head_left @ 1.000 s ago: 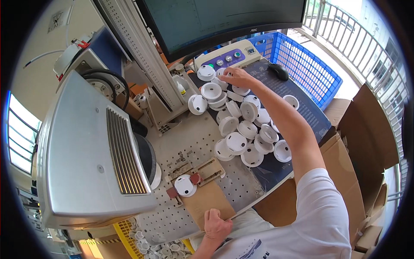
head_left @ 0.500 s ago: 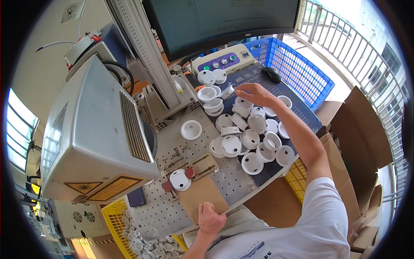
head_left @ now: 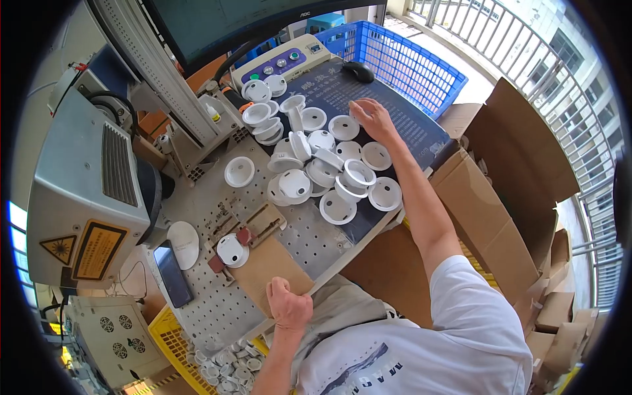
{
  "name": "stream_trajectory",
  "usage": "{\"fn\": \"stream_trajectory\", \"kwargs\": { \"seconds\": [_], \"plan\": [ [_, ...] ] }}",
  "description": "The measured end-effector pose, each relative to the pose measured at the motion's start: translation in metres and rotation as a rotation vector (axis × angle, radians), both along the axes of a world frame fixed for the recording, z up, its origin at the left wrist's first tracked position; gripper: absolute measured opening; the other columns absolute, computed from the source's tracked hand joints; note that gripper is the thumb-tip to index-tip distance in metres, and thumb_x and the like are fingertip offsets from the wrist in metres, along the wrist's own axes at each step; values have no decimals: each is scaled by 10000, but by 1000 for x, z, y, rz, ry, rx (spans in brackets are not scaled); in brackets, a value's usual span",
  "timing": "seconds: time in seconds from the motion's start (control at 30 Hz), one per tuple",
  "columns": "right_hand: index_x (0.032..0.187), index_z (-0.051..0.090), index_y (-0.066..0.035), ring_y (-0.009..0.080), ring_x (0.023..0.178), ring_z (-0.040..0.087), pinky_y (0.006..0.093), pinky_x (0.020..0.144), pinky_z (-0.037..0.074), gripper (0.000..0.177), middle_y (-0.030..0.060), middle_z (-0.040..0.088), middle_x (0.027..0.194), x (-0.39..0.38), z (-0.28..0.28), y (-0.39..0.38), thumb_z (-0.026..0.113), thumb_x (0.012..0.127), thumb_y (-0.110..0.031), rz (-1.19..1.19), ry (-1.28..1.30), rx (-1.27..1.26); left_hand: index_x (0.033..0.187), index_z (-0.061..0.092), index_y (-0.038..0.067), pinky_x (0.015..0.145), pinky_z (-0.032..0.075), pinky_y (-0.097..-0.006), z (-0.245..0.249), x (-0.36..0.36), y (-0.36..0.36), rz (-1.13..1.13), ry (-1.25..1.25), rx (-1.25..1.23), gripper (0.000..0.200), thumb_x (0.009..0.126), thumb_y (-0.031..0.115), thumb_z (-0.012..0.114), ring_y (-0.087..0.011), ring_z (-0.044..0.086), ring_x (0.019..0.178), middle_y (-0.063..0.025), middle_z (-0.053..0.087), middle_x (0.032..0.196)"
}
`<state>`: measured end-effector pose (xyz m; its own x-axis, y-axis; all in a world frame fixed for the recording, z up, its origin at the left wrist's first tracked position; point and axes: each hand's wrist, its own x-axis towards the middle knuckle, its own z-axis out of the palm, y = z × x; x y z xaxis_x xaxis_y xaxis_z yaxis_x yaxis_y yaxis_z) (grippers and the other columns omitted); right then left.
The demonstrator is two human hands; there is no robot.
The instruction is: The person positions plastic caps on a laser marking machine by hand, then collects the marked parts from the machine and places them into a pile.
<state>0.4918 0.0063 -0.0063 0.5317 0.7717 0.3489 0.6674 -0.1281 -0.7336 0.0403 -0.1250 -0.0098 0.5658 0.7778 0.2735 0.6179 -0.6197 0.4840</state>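
Note:
My left hand (head_left: 289,303) is a fist resting on the lower end of a piece of brown cardboard (head_left: 270,266); what lies inside its fingers is hidden. Above that cardboard, a white lid (head_left: 230,251) with a dark hole sits in a jig (head_left: 263,222) with reddish pads. My right hand (head_left: 374,120) reaches over the dark mat, fingers extended and slightly curved, at the edge of a round white lid (head_left: 343,128). Many similar white lids (head_left: 294,184) lie heaped to its left and below, some tipped on their sides.
A grey laser machine head (head_left: 85,178) with warning labels stands left, near a phone (head_left: 173,275). Behind are a monitor (head_left: 263,23), button box (head_left: 280,62), mouse (head_left: 359,72) and blue crate (head_left: 411,62). A yellow basket of white parts (head_left: 161,336) and cardboard boxes (head_left: 484,210) flank the table.
The view has turned, shifting the scene left and up. My right hand has moved from the far lids to the pile's right side, where some lids have shifted. My left fist stays on the cardboard.

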Motion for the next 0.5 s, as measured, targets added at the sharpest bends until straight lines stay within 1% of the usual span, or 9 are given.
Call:
{"fn": "stream_trajectory", "kwargs": {
  "seconds": [0.07,0.1,0.17,0.23,0.3,0.37,0.4,0.47,0.5],
  "plan": [
    [1181,683,-39,363,1270,520,429,1064,408,512,200,569,1351,-14,13,-5,569,946,-480,-66,11,33,813,375,20,715,351,-442,6,2,0,9,-98,19,315,580,-7,585,-345,416,781,-132,374,796],
    [1181,683,-39,363,1270,520,429,1064,408,512,200,569,1351,-16,18,-17,569,946,-480,-68,9,32,813,375,20,715,351,-442,5,0,-1,8,-100,18,315,580,-7,585,-345,416,781,-132,374,796],
    [1249,635,-41,350,1293,507,414,1081,401,507,192,539,1387,-17,32,-55,643,919,-425,-99,26,175,641,479,4,739,381,-446,-4,-4,0,68,-79,-75,195,589,48,662,-336,442,821,-135,421,883],
    [1280,618,-70,337,1318,484,414,1090,398,496,175,516,1411,-44,59,-120,727,872,-329,22,-9,110,629,476,0,745,385,-446,-4,-5,-1,69,-83,-59,193,587,42,660,-335,445,824,-135,423,881],
    [1263,639,-107,338,1329,468,425,1091,400,488,152,503,1423,-86,68,-177,785,815,-236,173,-151,-2,617,473,-3,750,388,-447,-3,-3,-1,65,-81,-45,192,586,36,658,-335,447,826,-135,425,880],
    [1193,659,-105,337,1313,476,435,1063,420,393,141,510,1410,-122,55,-209,771,818,-151,278,-195,-81,605,476,-2,755,391,-440,2,-3,-1,2,-45,33,189,584,39,659,-328,449,829,-131,425,857],
    [1193,659,-105,337,1313,476,435,1063,420,393,141,510,1410,-121,43,-214,771,818,-151,272,-191,-85,605,476,-2,755,391,-440,2,-3,-1,-4,-42,29,189,584,39,659,-328,449,829,-131,425,857],
    [1109,655,-71,340,1286,488,443,1034,435,303,157,503,1408,-116,11,-222,746,820,-69,274,-362,-69,670,485,-8,742,393,-435,2,-6,1,-39,-67,50,172,584,12,633,-324,450,819,-134,425,833],
    [1079,626,-40,273,1162,578,395,931,492,190,133,596,1254,-121,21,-225,676,896,-57,200,-360,-9,670,485,-8,742,393,-435,2,-7,2,-49,-70,55,172,584,12,633,-324,450,819,-134,425,833]
  ]
}}
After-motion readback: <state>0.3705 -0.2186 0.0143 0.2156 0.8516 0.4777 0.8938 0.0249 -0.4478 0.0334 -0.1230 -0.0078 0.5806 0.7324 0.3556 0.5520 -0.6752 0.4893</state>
